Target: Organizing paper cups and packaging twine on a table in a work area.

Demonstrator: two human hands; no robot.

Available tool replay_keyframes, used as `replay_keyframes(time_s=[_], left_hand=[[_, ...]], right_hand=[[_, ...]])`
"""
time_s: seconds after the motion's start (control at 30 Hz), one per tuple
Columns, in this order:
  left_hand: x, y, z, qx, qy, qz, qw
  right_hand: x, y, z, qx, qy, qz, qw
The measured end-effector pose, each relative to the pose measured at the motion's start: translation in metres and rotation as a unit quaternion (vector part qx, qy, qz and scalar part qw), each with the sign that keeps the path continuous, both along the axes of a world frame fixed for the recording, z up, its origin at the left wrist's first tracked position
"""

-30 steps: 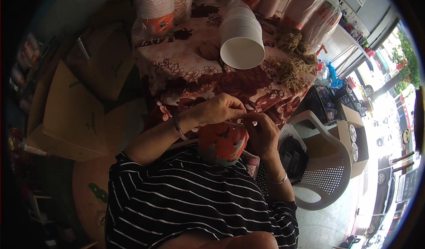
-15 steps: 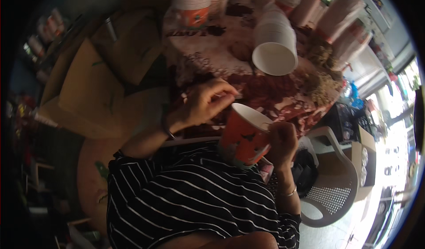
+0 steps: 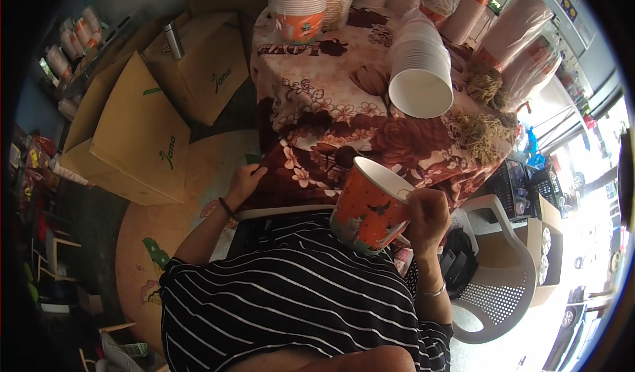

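Observation:
My right hand [image 3: 426, 214] is closed at the right side of an orange paper cup [image 3: 372, 206] with a white inside, dark bird shapes and a grey and green lower part. The cup tilts in front of my striped shirt, its mouth up. At the table's left front edge is my left hand [image 3: 246, 183], thumb and fingertips drawn together beside the flowered tablecloth [image 3: 317, 144]; anything between them is too small to make out. Farther back on the cloth, a nested stack of white cups [image 3: 423, 74] lies on its side, mouth toward me.
Dried straw-like tufts [image 3: 481, 137] lie at the table's right edge. Wrapped cup stacks [image 3: 512, 25] and an upright orange-and-white stack [image 3: 299, 8] line the back. Open cardboard boxes [image 3: 135, 140] stand left, a metal flask [image 3: 173, 40] on one. A plastic chair [image 3: 509, 292] is at right.
My left hand has moved away from the cup's rim, leftward and down to the table's edge. My right hand keeps the cup in nearly the same place. The view has shifted slightly.

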State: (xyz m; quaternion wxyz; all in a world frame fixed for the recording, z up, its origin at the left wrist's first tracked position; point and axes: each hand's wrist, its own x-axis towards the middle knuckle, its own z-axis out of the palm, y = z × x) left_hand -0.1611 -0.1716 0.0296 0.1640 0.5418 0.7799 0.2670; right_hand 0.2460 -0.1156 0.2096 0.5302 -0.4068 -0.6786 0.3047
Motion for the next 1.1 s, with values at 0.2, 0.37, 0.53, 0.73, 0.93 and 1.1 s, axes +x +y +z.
replay_keyframes(time_s=[0.2,0.37,0.53,0.73,0.93,1.1], left_hand=[[0.011,-0.028,0.053,0.156,0.081,0.039,0.984],[0.015,-0.055,0.135,0.217,0.087,0.076,0.969],[-0.002,-0.065,0.136,0.2,0.075,0.056,0.975],[-0.016,-0.061,0.054,0.091,0.06,0.047,0.993],[-0.043,-0.093,-0.118,0.023,-0.135,-0.021,0.99],[-0.033,-0.111,-0.111,0.037,-0.186,0.032,0.981]], right_hand=[[0.003,0.001,0.002,0.003,-0.009,-0.004,1.0],[0.006,0.004,-0.001,0.005,0.013,0.0,1.0],[0.006,0.003,0.0,0.003,0.012,0.004,1.0],[0.009,0.006,-0.003,0.002,0.014,0.007,1.0],[0.008,0.001,0.004,-0.024,-0.001,0.021,0.999],[0.005,0.0,0.004,0.001,0.01,0.017,1.0]])
